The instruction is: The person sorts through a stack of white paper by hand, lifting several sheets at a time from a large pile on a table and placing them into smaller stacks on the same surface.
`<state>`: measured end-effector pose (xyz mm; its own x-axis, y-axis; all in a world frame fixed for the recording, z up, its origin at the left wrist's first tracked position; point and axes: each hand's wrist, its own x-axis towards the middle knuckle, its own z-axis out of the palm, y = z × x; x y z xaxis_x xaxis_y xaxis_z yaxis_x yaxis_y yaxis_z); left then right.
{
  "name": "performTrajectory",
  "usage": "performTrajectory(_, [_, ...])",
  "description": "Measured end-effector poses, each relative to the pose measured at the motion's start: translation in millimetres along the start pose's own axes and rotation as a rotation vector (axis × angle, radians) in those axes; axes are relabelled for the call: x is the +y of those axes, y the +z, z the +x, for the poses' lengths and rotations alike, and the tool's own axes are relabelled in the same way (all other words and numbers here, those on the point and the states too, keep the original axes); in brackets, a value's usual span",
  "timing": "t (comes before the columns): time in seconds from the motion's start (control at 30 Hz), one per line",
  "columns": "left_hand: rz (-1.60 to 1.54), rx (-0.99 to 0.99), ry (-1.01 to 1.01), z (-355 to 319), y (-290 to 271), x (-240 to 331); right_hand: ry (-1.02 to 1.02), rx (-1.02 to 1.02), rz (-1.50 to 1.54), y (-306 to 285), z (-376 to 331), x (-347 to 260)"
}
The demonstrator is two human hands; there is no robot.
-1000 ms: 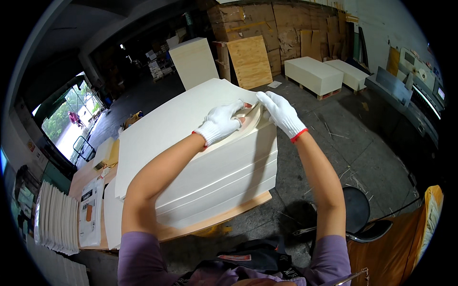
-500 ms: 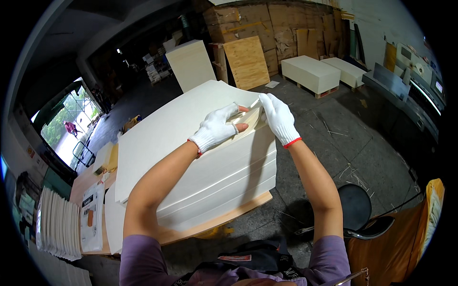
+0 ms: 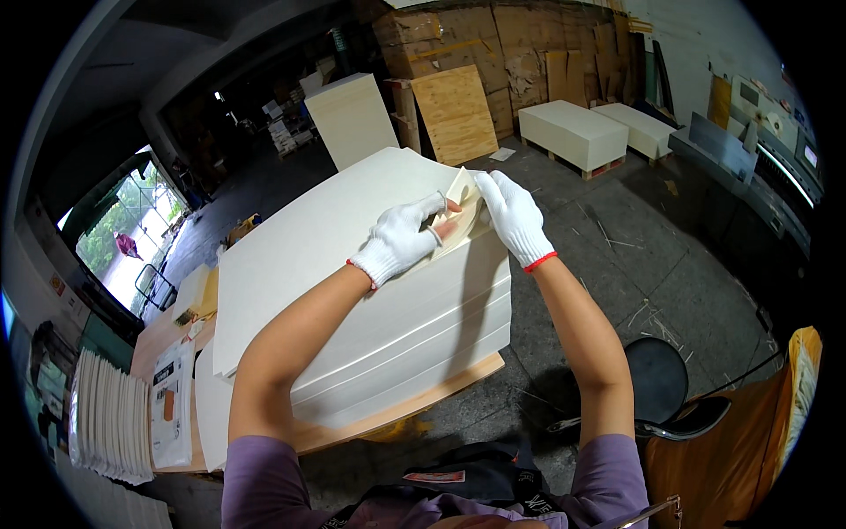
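A tall stack of large cream-white paper sheets (image 3: 317,212) stands before me, in several layers. At its near right corner the top sheets (image 3: 463,187) curl upward between my hands. My left hand (image 3: 401,236), in a white knit glove with bare thumb and index tips, lies over the stack's near edge. Its thumb and index are apart, their tips against the curled sheets. My right hand (image 3: 513,214), in a white glove with a red cuff, has its fingers together along the outer edge of those sheets; its thumb is hidden.
The stack rests on a wooden board (image 3: 414,413). To the left, a bundle of white sheets (image 3: 110,414) stands by a printed plastic bag (image 3: 171,401). A black stool (image 3: 656,379) is at the right. Farther off are pallet stacks (image 3: 573,137), a plywood panel (image 3: 456,115) and a machine (image 3: 767,150).
The curled corner of the top sheets has bent higher and back toward my left hand, showing more of its underside. Both hands have stayed nearly in place.
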<state>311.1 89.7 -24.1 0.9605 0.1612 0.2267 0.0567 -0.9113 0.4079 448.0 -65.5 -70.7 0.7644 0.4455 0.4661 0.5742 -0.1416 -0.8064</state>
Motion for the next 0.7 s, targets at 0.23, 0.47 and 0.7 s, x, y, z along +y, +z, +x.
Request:
performTrajectory(0.23, [-0.072,0.065,0.08,0.0,5.4,-14.1,-0.006,-0.002,0.021,1.8,-0.3,-1.4])
performTrajectory(0.47, [-0.046,0.05,0.051,-5.3,-2.3,4.4,0.04,-0.043,0.03,-2.7,-3.7,-10.1])
performTrajectory(0.7, [-0.005,-0.042,-0.022,-5.2,-2.8,13.7,0.01,0.007,-0.004,2.0,1.0,5.3])
